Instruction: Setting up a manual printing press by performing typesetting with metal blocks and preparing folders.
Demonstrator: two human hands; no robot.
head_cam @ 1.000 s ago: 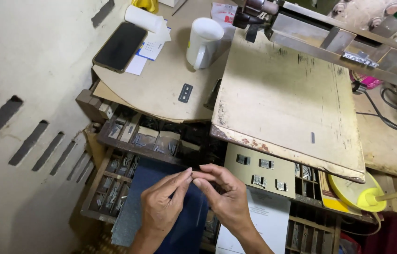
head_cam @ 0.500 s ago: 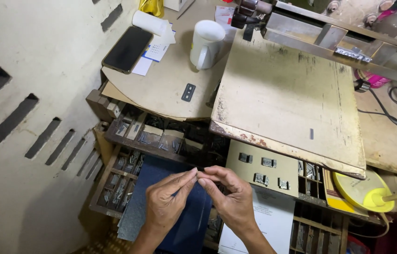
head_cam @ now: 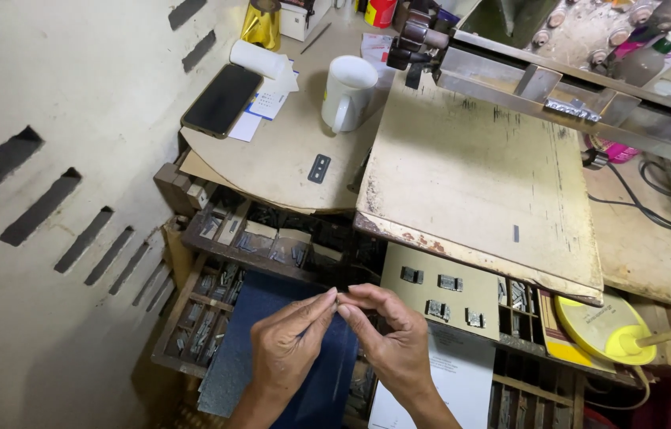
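Tiny metal piece (head_cam: 339, 299) (too small to identify) is pinched between both hands, left (head_cam: 292, 345) and right (head_cam: 391, 338), above blue cloth (head_cam: 272, 349).

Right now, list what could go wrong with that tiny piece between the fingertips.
The left hand and right hand pinch a tiny metal piece above the open compartment trays; a slip could drop it among similar pieces. It could also fall past the dark blue cloth, out of sight.

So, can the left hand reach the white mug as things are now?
Probably yes. The left hand only pinches a tiny piece together with the right hand. Between it and the mug lie only low trays and bare round board; nothing tall blocks the way.
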